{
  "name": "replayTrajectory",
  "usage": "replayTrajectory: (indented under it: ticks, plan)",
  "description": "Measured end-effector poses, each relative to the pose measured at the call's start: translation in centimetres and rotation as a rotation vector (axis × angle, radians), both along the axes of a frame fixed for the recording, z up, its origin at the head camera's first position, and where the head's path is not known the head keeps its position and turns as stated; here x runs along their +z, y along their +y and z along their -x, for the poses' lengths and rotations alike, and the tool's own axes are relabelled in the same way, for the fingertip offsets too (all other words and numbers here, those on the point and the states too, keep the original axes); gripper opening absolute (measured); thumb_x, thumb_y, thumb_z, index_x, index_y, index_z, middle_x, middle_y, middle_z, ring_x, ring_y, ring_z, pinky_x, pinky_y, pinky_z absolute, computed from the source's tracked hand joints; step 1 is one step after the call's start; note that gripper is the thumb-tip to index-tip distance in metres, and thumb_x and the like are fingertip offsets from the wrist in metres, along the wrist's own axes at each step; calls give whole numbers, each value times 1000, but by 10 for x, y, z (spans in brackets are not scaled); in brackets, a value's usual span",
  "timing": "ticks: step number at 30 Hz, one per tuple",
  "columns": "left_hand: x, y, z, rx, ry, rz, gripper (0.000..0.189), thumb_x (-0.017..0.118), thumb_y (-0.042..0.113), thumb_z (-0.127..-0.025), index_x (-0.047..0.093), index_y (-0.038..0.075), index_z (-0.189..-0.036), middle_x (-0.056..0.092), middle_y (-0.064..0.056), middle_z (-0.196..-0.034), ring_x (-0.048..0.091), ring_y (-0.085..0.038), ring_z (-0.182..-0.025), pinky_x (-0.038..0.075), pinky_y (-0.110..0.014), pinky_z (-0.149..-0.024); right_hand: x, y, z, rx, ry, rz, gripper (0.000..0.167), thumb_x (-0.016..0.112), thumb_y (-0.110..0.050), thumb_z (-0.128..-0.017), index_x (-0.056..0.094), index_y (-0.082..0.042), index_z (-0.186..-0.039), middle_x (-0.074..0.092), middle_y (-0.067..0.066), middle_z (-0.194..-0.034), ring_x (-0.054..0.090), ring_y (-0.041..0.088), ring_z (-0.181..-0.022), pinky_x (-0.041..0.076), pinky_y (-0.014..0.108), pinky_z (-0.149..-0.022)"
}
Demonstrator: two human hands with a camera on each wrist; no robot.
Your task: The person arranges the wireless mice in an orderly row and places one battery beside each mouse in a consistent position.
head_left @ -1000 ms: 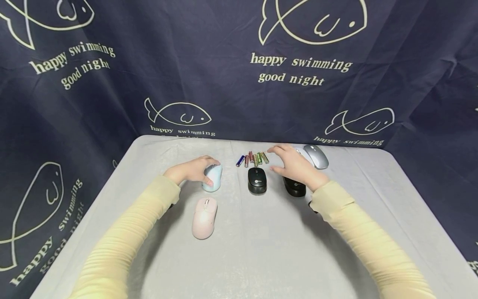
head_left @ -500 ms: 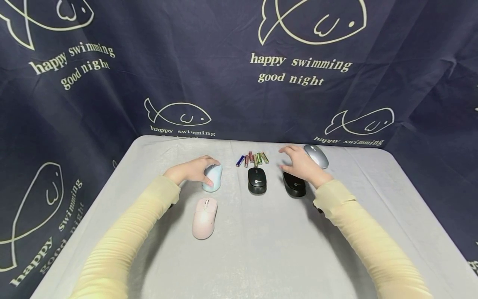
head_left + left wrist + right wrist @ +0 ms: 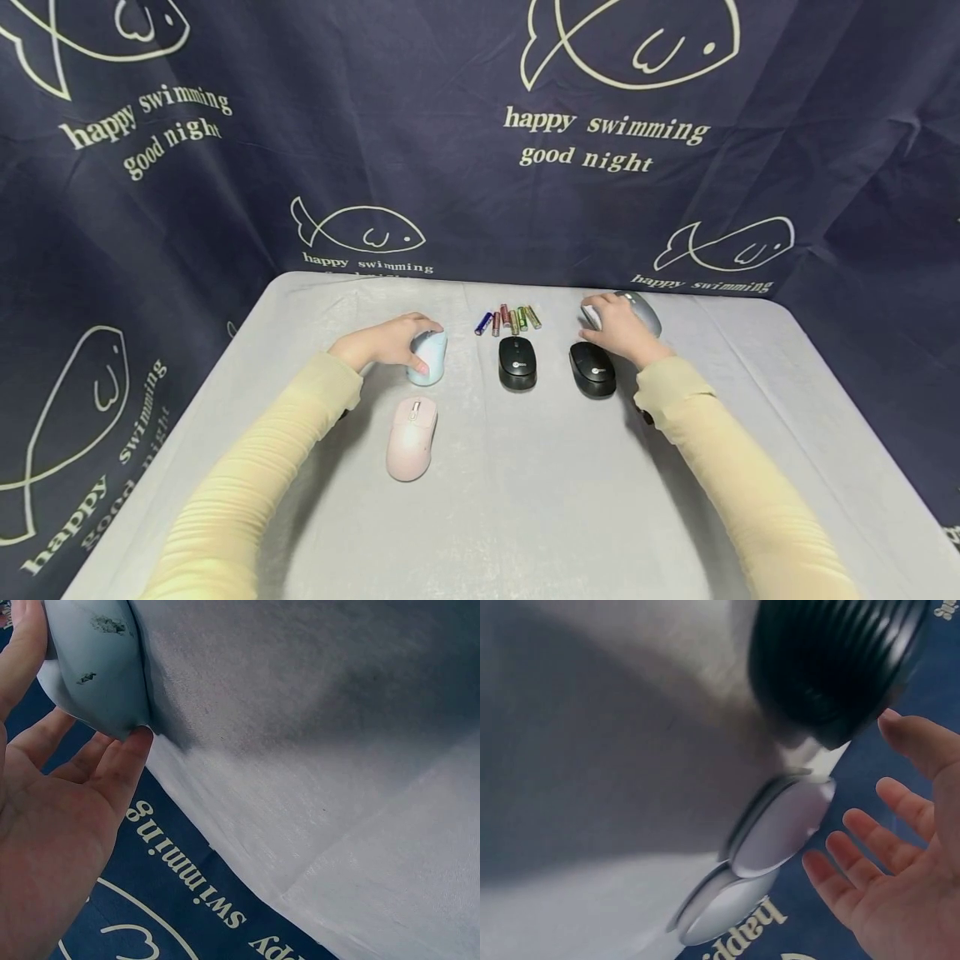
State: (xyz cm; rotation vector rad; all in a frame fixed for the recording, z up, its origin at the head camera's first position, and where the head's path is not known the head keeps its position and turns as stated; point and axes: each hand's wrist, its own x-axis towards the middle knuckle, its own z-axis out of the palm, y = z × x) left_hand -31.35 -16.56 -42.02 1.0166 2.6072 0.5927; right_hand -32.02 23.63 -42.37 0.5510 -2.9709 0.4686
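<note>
In the head view my left hand [image 3: 386,340] grips a light blue computer mouse [image 3: 432,357], thumb on the near side and fingers round the far side. The left wrist view shows dark smudges on that mouse [image 3: 97,660]. My right hand [image 3: 618,327] is spread over a pale mouse [image 3: 591,316], partly hidden beneath it. In the right wrist view its fingers are apart from the pale mouse [image 3: 787,825]. A black mouse [image 3: 592,371] lies just nearer than the right hand, close to the thumb. A grey mouse [image 3: 647,313] sits behind that hand, partly covered.
Several small batteries [image 3: 513,319] lie side by side at the back middle. Another black mouse [image 3: 517,364] is in front of them, and a pink mouse [image 3: 411,439] lies nearer on the left. Printed dark blue cloth [image 3: 480,150] rises behind the grey table [image 3: 525,517].
My right hand has moved right from beside the batteries, past the black mouse, to the pale mouse. My left hand stays in place on the light blue mouse.
</note>
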Motion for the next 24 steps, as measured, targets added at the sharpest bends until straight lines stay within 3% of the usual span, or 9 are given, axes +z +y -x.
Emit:
replayTrajectory:
  ticks: [3, 4, 7, 14, 24]
  plan:
    - [0, 0, 0, 7, -4, 5, 78, 81, 32, -70, 49, 0, -134, 47, -23, -134, 43, -35, -126, 33, -44, -109, -1, 2, 3, -20, -14, -5, 54, 71, -18, -80, 52, 6, -124, 46, 30, -130, 38, 50, -123, 28, 59, -106]
    - [6, 3, -4, 24, -20, 20, 78, 82, 28, -71, 48, -1, -134, 46, -24, -135, 42, -36, -127, 32, -46, -110, -1, 2, 4, -30, -18, -6, 54, 70, -18, -80, 52, 6, -124, 46, 31, -130, 38, 51, -122, 28, 59, -106]
    - [5, 4, -5, 35, -15, 45, 77, 81, 24, -72, 47, -2, -135, 45, -23, -137, 41, -35, -128, 32, -45, -110, -1, 3, 6, -66, -29, -28, 56, 69, -20, -80, 51, 7, -126, 45, 32, -130, 39, 52, -119, 30, 59, -104]
    - [7, 6, -6, 26, 1, 64, 77, 81, 24, -72, 46, -2, -135, 46, -23, -137, 42, -35, -128, 33, -44, -109, -1, 6, 11, -164, -91, -96, 60, 66, -26, -83, 46, 4, -131, 41, 32, -132, 37, 52, -119, 37, 64, -95]
    - [7, 5, -5, 28, -6, 64, 78, 81, 25, -71, 46, -2, -135, 45, -23, -137, 41, -35, -129, 32, -44, -110, -4, 9, 22, -200, -105, -184, 63, 63, -31, -85, 46, 10, -131, 43, 34, -129, 39, 49, -116, 38, 63, -93]
